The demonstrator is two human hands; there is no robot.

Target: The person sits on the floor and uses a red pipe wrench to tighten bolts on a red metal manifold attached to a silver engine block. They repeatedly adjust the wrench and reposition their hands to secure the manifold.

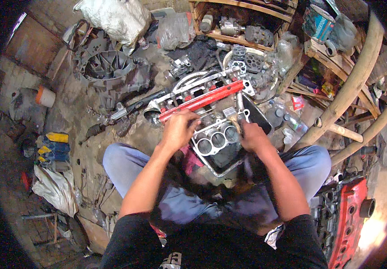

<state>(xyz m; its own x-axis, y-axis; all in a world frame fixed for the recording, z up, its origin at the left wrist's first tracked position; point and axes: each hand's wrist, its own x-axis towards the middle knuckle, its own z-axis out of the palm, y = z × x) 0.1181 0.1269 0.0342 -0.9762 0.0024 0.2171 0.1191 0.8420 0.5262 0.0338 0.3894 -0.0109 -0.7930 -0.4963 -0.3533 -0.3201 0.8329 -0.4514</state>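
My right hand (253, 136) is closed round a flat brush (233, 117), its pale end pointing at the metal engine part with round openings (219, 139). That silver part rests over a black rectangular pan (224, 172), between my knees. My left hand (181, 129) has its fingers curled at the near side of a long engine part with a red bar (207, 101). Its fingertips seem to touch the metal there, though what they hold, if anything, is hidden. The red bar slants up to the right, beyond both hands.
A large bell-shaped gearbox housing (108, 67) stands at the far left. Plastic bottles (287, 120) lie right of the pan, by a bamboo frame (337, 107). A red engine cover (351, 219) is at the near right. A wooden shelf (242, 42) with metal parts stands behind.
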